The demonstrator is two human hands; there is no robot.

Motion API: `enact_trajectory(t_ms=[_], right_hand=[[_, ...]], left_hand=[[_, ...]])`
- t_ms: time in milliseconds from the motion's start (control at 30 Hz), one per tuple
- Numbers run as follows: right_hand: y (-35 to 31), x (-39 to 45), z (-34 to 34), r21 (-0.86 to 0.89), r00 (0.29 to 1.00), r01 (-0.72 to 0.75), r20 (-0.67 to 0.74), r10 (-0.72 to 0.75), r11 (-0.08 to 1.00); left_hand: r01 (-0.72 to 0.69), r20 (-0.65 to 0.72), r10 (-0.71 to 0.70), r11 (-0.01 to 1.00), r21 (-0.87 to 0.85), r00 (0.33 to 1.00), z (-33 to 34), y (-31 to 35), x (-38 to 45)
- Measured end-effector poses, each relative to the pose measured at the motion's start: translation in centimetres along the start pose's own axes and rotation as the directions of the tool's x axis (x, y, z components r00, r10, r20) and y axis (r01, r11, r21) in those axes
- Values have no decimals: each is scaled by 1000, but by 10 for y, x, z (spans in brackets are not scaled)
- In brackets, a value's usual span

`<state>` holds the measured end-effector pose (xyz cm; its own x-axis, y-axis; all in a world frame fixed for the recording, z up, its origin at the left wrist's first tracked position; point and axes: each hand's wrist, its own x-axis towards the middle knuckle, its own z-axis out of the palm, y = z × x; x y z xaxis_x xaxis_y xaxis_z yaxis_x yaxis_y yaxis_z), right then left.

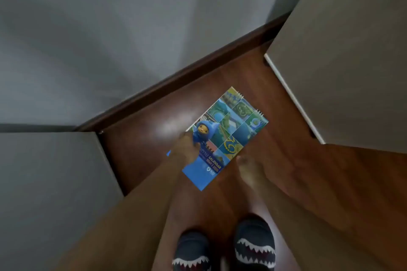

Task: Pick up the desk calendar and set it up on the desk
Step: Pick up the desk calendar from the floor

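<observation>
The desk calendar [231, 130] has a blue cover with a cartoon figure, picture tiles and a spiral binding at its far end. It lies low over the brown wooden floor [136, 138], tilted diagonally. My left hand [184, 147] reaches down onto its near left edge, fingers closed over the cover; a blue corner shows to the left of the hand. My right hand [248, 169] stretches toward the calendar's near right edge, fingers extended, just at or beside the edge. The view is blurred, so exact contact there is unclear.
A grey panel [44, 182] stands at the left and another grey panel [352, 50] with a white edge at the right, leaving a narrow floor strip. A grey wall with a dark skirting board [176, 77] closes the back. My shark-print slippers [253, 248] are below.
</observation>
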<state>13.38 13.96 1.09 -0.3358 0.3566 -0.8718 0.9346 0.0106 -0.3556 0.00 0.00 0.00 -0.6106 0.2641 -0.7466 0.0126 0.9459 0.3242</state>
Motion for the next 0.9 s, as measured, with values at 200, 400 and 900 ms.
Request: enact_trajectory(t_ms=[200, 400, 900], right_hand=[[22, 63, 48, 409, 985, -140, -36, 169, 902], [32, 68, 46, 642, 949, -287, 90, 301, 711], [-118, -290, -151, 692, 981, 70, 85, -177, 719]], left_hand=[[85, -53, -84, 996, 13, 995, 30, -18, 60], [192, 40, -188, 971, -139, 981, 36, -17, 48], [197, 266, 35, 579, -791, 963, -222, 120, -275]])
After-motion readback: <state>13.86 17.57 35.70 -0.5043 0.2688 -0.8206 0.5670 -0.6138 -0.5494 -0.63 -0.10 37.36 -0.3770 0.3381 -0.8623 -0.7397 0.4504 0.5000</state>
